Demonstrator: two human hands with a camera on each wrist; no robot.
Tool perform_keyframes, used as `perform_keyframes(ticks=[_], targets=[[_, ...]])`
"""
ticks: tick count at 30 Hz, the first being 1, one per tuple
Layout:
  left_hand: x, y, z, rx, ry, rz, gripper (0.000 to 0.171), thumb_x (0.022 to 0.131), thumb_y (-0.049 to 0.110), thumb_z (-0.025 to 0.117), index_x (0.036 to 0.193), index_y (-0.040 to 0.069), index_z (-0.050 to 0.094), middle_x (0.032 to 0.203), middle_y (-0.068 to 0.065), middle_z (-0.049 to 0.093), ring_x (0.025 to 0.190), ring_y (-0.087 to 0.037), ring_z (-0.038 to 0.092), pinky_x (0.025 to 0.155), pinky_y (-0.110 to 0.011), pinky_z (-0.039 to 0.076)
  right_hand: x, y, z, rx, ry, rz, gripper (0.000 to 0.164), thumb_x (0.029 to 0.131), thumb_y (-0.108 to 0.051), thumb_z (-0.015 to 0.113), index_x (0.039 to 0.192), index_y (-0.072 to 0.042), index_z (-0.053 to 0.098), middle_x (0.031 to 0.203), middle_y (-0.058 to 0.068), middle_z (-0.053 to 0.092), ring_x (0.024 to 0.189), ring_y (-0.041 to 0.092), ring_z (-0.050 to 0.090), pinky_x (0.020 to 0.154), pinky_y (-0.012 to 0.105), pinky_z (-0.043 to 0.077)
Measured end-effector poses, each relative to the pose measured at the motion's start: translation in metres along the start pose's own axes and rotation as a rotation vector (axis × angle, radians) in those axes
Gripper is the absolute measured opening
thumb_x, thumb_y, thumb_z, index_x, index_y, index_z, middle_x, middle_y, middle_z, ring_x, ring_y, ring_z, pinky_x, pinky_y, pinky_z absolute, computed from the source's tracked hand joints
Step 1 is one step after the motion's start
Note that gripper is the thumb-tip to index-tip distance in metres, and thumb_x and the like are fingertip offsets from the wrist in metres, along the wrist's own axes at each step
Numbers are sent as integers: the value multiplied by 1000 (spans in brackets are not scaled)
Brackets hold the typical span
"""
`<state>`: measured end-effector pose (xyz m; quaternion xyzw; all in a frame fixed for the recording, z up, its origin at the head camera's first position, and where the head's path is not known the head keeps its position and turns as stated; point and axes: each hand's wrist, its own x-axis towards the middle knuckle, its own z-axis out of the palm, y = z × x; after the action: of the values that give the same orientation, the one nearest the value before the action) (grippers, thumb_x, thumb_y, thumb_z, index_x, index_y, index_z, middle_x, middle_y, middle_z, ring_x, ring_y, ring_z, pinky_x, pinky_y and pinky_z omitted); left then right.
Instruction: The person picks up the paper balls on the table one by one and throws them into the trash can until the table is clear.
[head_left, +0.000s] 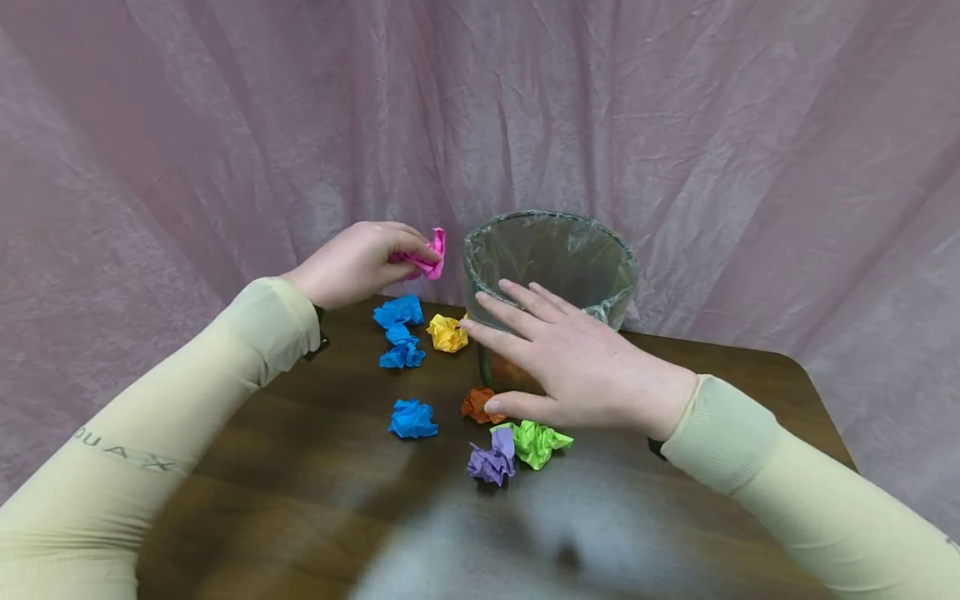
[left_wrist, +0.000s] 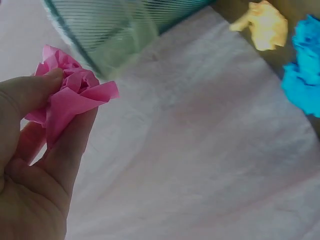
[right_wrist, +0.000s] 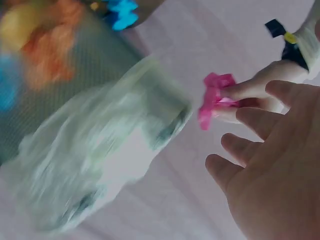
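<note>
My left hand (head_left: 363, 260) pinches a crumpled piece of pink paper (head_left: 432, 257) between thumb and fingers, held up just left of the bin's rim. In the left wrist view the thumb presses on the pink paper (left_wrist: 75, 95) from one side. My right hand (head_left: 577, 358) is spread with straight fingers and holds nothing. It overlaps the near side of the mesh waste bin (head_left: 480, 287) in the head view, hiding part of it. A clear plastic liner (right_wrist: 100, 135) is folded over the bin's rim. Orange paper (right_wrist: 47, 57) shows through the mesh wall.
On the brown table (head_left: 300, 492) lie several crumpled blue papers (head_left: 412, 418), a yellow one (head_left: 447, 333), an orange-brown one (head_left: 477, 405), a green one (head_left: 536, 443) and a purple one (head_left: 491, 458). A pink curtain (head_left: 300, 125) hangs right behind the table.
</note>
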<state>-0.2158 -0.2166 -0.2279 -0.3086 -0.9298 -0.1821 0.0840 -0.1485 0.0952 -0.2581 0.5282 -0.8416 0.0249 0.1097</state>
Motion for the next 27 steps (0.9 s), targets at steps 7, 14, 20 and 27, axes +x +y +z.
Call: perform_keyframes(ticks=[7, 14, 20, 27], targets=[[28, 26, -6, 3, 9, 102, 27, 92, 8, 77, 118, 13, 78, 117, 2, 72, 109, -14, 66, 95, -32, 54, -26, 28, -17, -21, -60, 149, 82, 98, -75, 36, 165, -29, 23, 171, 0, 12, 157, 29, 5, 125, 49, 8], [57, 47, 2, -37, 15, 166, 25, 94, 7, 75, 118, 12, 78, 118, 1, 71, 106, -12, 65, 94, -28, 53, -50, 57, -31, -13, -65, 319, 82, 98, -74, 40, 165, -29, 21, 170, 3, 14, 157, 28, 3, 124, 51, 10], [78, 62, 17, -17, -14, 200, 26, 96, 8, 73, 121, 11, 77, 123, -1, 70, 111, -14, 64, 99, -28, 50, -69, 68, -30, 18, -80, 421, 80, 100, -69, 43, 165, -29, 19, 170, 7, 17, 156, 35, 8, 124, 53, 10], [93, 69, 39, 9, -96, 217, 26, 100, 8, 67, 125, 10, 75, 125, -2, 69, 114, -15, 63, 103, -27, 47, -81, 70, -24, 15, -78, 441, 79, 101, -68, 44, 165, -26, 22, 169, 9, 19, 155, 37, 11, 124, 53, 11]])
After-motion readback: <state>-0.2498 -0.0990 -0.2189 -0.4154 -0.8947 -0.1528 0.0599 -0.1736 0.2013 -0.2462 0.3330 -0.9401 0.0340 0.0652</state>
